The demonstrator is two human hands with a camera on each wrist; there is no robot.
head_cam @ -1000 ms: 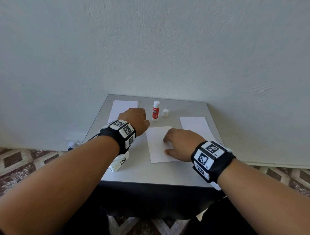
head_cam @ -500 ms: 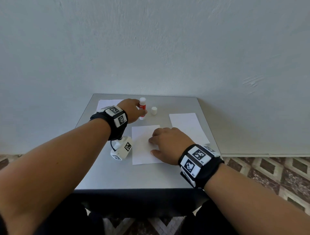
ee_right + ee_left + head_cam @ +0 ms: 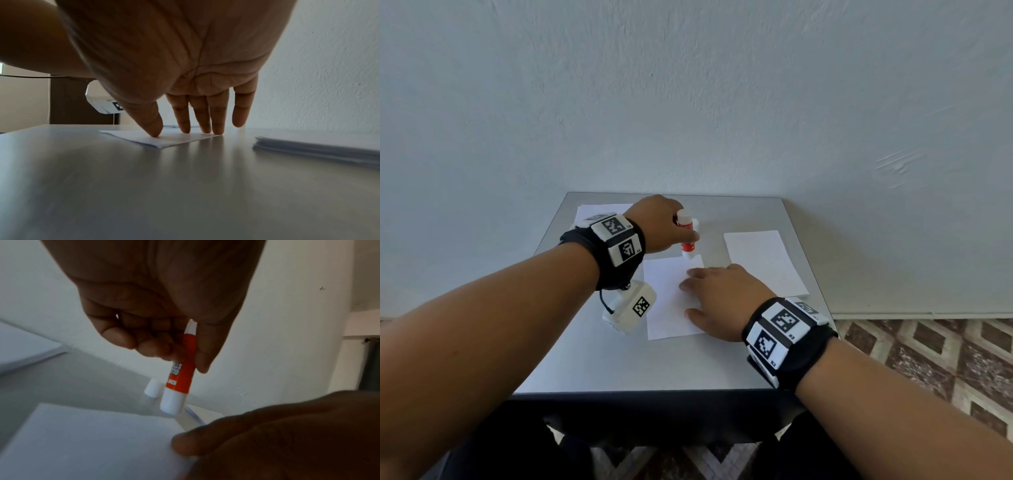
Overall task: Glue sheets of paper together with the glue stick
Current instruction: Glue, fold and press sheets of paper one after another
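Holding glue stick (image 3: 179,376) in left hand (image 3: 659,222) grip above sheet (image 3: 667,298); right hand (image 3: 722,299) flat, fingers pinning it to bench (image 3: 585,359). Risk: sheet dragging or creasing if pressure eases.

Soft, even daylight in the head view; wide-angle lens bows the edges. Left wrist view: motion blur on the glue stick (image 3: 180,374), the near hand dark. Right wrist view: palm backlit, finger reflections streak the glossy table (image 3: 185,186); foreground unfocused.
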